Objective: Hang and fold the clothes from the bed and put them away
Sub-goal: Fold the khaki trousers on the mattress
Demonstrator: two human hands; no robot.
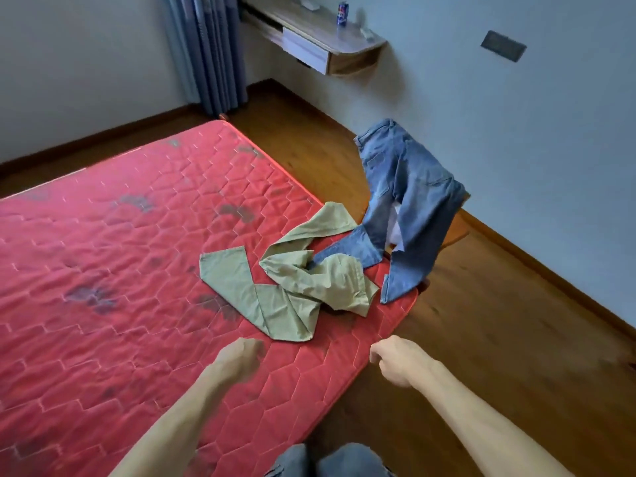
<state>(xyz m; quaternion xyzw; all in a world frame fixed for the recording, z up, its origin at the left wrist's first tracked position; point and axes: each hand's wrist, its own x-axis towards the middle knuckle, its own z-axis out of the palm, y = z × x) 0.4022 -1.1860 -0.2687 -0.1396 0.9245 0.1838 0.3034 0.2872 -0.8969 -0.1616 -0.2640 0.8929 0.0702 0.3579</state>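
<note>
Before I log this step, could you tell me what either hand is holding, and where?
Nothing: the left hand and right hand hover empty, short of the green trousers.

Trousers [292, 280] lie on bed [103, 270] near its right edge; jeans [402, 201] drape over chair [456, 232] just right, legs reaching onto bed.

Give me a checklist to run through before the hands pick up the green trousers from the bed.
1. Left hand free: ok, loosely curled, holding nothing.
2. Right hand free: ok, also curled and holding nothing.
3. Green trousers within view and uncovered: ok, crumpled near the corner of the red mattress.
4. Trousers separate from the jeans: not ok, one jeans leg runs under the green fabric.
5. Jeans fully on the bed: not ok, they drape over a chair beside it, with the leg ends reaching the mattress.
6. Hanger at hand: cannot tell, none in view.
</note>
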